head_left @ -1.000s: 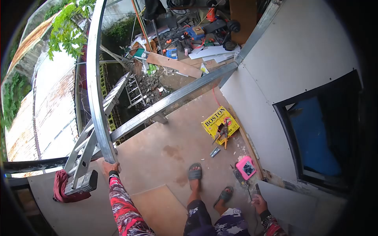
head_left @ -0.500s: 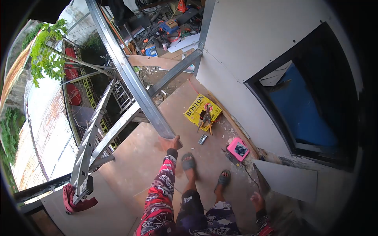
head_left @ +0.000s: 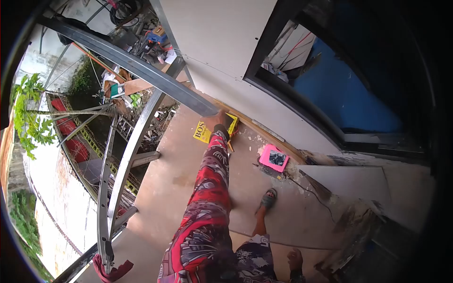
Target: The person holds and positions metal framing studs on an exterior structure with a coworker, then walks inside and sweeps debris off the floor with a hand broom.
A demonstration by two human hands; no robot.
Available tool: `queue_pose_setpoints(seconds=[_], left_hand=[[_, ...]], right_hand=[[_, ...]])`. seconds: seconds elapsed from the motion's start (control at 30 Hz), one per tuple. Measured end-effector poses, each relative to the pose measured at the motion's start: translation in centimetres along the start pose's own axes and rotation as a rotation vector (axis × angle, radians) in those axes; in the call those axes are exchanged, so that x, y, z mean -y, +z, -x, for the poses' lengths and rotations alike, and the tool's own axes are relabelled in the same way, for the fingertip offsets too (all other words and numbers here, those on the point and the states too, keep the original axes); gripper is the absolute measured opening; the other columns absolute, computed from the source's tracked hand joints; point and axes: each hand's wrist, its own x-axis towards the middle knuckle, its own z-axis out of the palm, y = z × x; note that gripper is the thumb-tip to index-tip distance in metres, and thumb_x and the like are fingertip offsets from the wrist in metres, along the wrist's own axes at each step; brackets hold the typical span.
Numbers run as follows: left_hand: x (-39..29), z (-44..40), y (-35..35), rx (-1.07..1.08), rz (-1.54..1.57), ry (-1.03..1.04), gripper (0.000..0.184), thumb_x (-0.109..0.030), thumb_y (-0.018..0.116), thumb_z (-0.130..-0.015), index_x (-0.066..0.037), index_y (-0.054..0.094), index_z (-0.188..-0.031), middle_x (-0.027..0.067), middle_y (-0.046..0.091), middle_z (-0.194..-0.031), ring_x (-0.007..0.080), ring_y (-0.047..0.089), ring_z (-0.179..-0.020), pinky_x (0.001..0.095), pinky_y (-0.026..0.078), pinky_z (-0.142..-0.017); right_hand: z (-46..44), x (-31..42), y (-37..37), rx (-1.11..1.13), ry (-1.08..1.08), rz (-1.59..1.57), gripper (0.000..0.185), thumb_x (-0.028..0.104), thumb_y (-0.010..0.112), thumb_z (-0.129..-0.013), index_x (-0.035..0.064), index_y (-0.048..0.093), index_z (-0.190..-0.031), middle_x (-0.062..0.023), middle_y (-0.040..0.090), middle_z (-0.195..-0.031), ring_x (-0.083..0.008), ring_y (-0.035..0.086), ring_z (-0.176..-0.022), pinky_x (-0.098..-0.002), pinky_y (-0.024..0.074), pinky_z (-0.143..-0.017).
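My left hand (head_left: 216, 120) is closed around the near end of a long grey metal channel (head_left: 141, 70). The channel slants up and left, past the floor's edge. Below that hand lies a yellow box lettered BOSTON (head_left: 202, 133), partly covered by my hand and forearm. My right hand (head_left: 295, 259) hangs low beside my leg, fingers curled, with nothing visible in it. A pink case (head_left: 273, 159) with a dark top rests on the floor between my right foot and the wall, with a dark corded tool (head_left: 269, 170) beside it.
An aluminium ladder (head_left: 104, 188) with a dark red cloth (head_left: 111, 272) leans at the left edge. Metal framing (head_left: 130, 155) borders the drop. A black-framed window (head_left: 325, 127) is at right; a loose board (head_left: 347, 181) leans below it. Tools and debris (head_left: 153, 40) lie beyond.
The channel in my left hand has swung, its far end now further left, its near end over the yellow box. My view has turned right. My right hand now appears lower and more curled.
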Motion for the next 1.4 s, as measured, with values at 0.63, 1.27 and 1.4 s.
queue_pose_setpoints(seconds=[0.63,1.27,1.4], left_hand=[[-0.7,-10.5,-0.3,0.645,-0.181,0.061,0.058,-0.033,0.041,-0.100,-0.015,0.038,-0.155,0.0152,0.028,-0.163,0.0348,0.042,-0.141,0.0653,0.043,-0.101],[26.6,20.9,-31.8,0.920,-1.440,0.013,0.021,-0.019,0.060,-0.095,-0.013,0.067,-0.114,0.0070,0.070,-0.096,0.0227,0.073,-0.077,0.0395,0.058,-0.050],[24.8,25.8,-27.5,1.177,-1.349,0.058,0.019,-0.021,0.061,-0.094,-0.014,0.062,-0.112,0.0068,0.067,-0.097,0.0243,0.070,-0.077,0.0439,0.057,-0.052]], right_hand=[[2.3,-0.2,2.8,0.007,-0.156,0.139,0.054,0.031,0.072,-0.088,0.0079,0.056,-0.134,-0.0165,0.069,-0.114,-0.0271,0.070,-0.103,-0.0400,0.0552,-0.087],[1.7,-14.8,-4.0,-0.178,-0.055,-0.143,0.051,0.032,0.075,-0.085,0.0086,0.061,-0.129,-0.0149,0.071,-0.109,-0.0280,0.070,-0.099,-0.0405,0.0557,-0.089],[-0.6,-16.3,-10.7,-0.160,-0.078,-0.218,0.053,0.034,0.075,-0.084,0.0109,0.062,-0.129,-0.0162,0.072,-0.108,-0.0313,0.069,-0.104,-0.0427,0.0543,-0.092]])
